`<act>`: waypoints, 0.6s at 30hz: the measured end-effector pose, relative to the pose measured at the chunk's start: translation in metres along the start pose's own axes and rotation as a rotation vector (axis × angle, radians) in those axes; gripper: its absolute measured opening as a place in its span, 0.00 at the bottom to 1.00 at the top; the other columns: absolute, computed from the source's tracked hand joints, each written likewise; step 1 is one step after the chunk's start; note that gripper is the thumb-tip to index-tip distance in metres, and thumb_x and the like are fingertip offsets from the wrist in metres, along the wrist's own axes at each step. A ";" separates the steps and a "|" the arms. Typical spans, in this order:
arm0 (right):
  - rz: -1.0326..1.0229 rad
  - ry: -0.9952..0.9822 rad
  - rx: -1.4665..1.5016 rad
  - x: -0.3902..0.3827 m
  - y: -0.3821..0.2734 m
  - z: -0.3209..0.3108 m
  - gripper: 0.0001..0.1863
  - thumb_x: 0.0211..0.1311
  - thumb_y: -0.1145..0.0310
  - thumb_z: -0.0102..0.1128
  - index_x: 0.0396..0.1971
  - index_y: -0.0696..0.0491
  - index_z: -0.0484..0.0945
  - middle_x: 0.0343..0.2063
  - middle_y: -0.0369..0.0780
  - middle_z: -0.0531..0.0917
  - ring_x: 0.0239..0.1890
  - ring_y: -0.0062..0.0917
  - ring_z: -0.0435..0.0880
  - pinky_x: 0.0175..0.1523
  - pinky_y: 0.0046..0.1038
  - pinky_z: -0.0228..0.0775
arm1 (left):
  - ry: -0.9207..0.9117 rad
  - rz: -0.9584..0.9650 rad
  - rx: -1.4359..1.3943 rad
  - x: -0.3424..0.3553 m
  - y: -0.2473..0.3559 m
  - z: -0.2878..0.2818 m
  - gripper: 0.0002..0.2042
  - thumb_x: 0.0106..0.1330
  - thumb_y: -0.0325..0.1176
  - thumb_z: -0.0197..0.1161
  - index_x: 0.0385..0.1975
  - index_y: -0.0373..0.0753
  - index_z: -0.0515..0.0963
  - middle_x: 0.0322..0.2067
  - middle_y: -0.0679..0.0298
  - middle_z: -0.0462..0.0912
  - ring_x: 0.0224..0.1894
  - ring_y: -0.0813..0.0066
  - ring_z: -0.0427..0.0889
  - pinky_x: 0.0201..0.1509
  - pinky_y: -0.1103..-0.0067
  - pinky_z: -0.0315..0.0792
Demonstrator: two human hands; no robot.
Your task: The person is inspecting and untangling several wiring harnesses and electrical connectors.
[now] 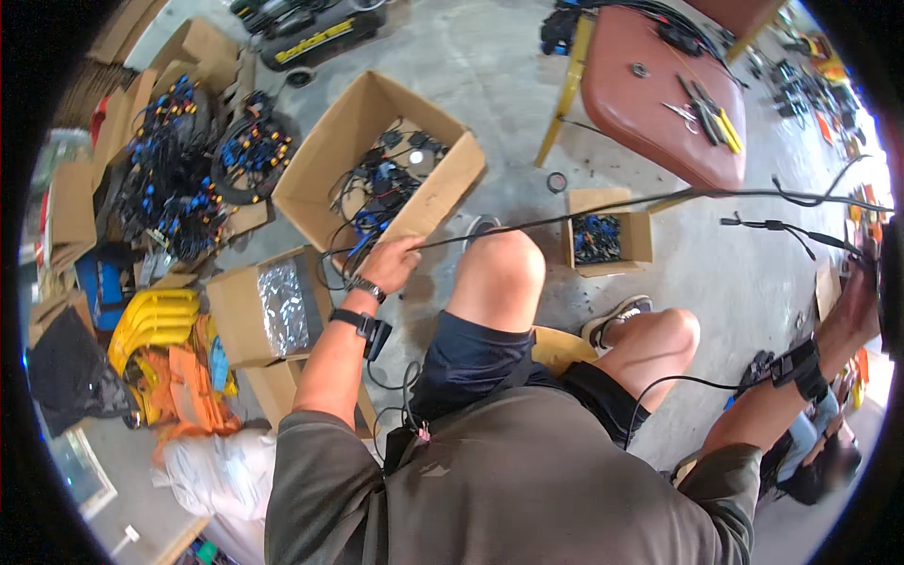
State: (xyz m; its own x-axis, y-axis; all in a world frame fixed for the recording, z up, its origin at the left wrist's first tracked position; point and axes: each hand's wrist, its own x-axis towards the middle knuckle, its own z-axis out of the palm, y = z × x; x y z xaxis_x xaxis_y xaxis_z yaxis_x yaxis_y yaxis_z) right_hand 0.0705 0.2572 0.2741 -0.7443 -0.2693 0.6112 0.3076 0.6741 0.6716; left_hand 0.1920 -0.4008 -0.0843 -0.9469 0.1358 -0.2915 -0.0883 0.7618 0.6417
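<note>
A long black cable [565, 215] stretches across in front of me, over my left knee. My left hand [391, 265] is closed round its left part, beside the front wall of an open cardboard box [435, 209]. Inside that box lies a heap of black and blue cables [377, 188]. My right arm reaches far out to the right, and my right hand [855, 299] is at the dark rim of the picture. Its fingers are mostly hidden, but the cable runs taut to it, and short cable ends with connectors [772, 224] hang beside it.
A small box [623, 264] of small dark parts stands ahead. On a brown chair [621, 85] lie pliers [716, 118] and scissors [680, 117]. Coiled cables with blue and orange connectors [169, 179] fill the left. Another box [235, 311] holds clear bags. A person [819, 461] sits at right.
</note>
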 end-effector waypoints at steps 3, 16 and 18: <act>0.072 0.022 0.036 -0.013 0.005 0.012 0.15 0.67 0.57 0.57 0.35 0.53 0.84 0.33 0.46 0.84 0.39 0.38 0.81 0.48 0.43 0.71 | 0.138 -0.109 -0.161 -0.002 0.004 -0.004 0.13 0.69 0.31 0.61 0.52 0.40 0.82 0.31 0.61 0.88 0.33 0.70 0.87 0.40 0.74 0.79; 0.787 -0.301 2.337 -0.070 -0.112 -0.030 0.21 0.77 0.69 0.51 0.64 0.63 0.70 0.39 0.38 0.76 0.25 0.11 0.63 0.39 0.21 0.65 | 0.572 0.213 -1.051 0.007 0.160 -0.188 0.18 0.78 0.44 0.55 0.44 0.31 0.78 0.14 0.71 0.68 0.16 0.82 0.63 0.22 0.79 0.61; 0.772 -0.346 2.421 -0.070 -0.124 -0.040 0.21 0.76 0.70 0.53 0.63 0.62 0.71 0.38 0.38 0.78 0.24 0.11 0.65 0.37 0.18 0.66 | 0.519 0.316 -1.059 0.010 0.197 -0.197 0.16 0.78 0.42 0.55 0.44 0.31 0.78 0.14 0.70 0.67 0.16 0.81 0.63 0.24 0.78 0.60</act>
State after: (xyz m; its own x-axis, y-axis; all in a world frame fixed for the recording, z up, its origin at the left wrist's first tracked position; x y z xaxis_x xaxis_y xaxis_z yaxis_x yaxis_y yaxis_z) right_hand 0.1081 0.1651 0.1642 -0.9702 0.1470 0.1926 -0.2123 -0.1323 -0.9682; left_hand 0.1041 -0.3740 0.1792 -0.9618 -0.2321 0.1450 0.1898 -0.1842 0.9644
